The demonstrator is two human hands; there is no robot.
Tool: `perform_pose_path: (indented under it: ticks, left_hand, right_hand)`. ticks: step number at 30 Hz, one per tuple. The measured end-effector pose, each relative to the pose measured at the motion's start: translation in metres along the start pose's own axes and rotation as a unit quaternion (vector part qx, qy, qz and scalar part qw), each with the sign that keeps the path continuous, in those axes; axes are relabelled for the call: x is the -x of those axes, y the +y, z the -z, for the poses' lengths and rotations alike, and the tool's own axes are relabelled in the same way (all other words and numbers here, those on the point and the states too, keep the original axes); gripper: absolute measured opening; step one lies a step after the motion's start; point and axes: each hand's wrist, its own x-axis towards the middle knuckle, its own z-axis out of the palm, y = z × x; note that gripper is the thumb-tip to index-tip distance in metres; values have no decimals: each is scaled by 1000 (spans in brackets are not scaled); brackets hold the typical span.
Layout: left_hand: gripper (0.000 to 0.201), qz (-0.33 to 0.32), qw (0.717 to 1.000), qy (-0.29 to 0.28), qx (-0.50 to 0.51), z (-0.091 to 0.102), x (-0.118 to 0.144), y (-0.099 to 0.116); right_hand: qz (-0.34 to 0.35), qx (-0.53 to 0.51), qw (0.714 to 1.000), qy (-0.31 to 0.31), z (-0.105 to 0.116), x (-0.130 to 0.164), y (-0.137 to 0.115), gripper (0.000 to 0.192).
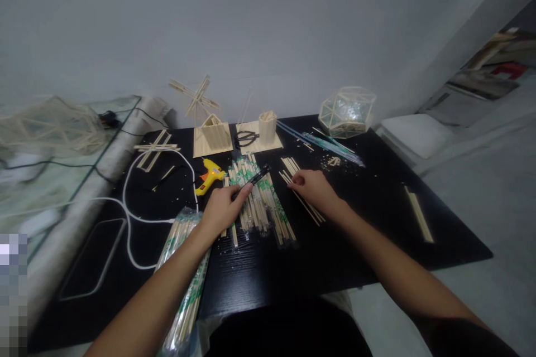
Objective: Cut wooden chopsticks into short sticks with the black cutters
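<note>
My left hand (224,206) is closed on a slim black tool (260,174), possibly a utility knife, over a pile of wrapped chopsticks (262,209) in clear and green sleeves. To the right, my right hand (314,187) is closed, thumb and fingers pinching at loose bare chopsticks (310,209) that lie fanned on the black table (251,284). How many chopsticks it grips is hidden by the fingers. A yellow glue gun (209,177) lies just beyond my left hand. Under my left forearm is a large pack of chopsticks (186,295).
Behind stand a stick windmill model (213,134), a round stick holder (268,129) and black-handled scissors (246,138). A faceted stick frame (348,112) sits at the back right. A white cable (128,209) loops at left. More sticks (419,215) lie right.
</note>
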Motion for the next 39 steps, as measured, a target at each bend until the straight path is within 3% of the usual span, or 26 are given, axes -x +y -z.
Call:
perform_pose_path:
  ticks: [14, 22, 35, 39]
  left_hand:
    - [59, 8, 1000, -6, 4, 1, 1, 3]
    - [58, 11, 1000, -8, 14, 0, -1, -4]
    - [58, 12, 1000, -25, 10, -3, 0, -4]
    - [58, 16, 1000, -23, 9, -2, 0, -2]
  right_hand:
    - [-4, 94, 995, -32, -10, 10, -14, 14]
    - [52, 33, 997, 48, -24, 11, 3, 10]
    - [106, 155, 980, 68, -45, 14, 6, 16]
    - [121, 56, 986, 96, -39, 14, 5, 19]
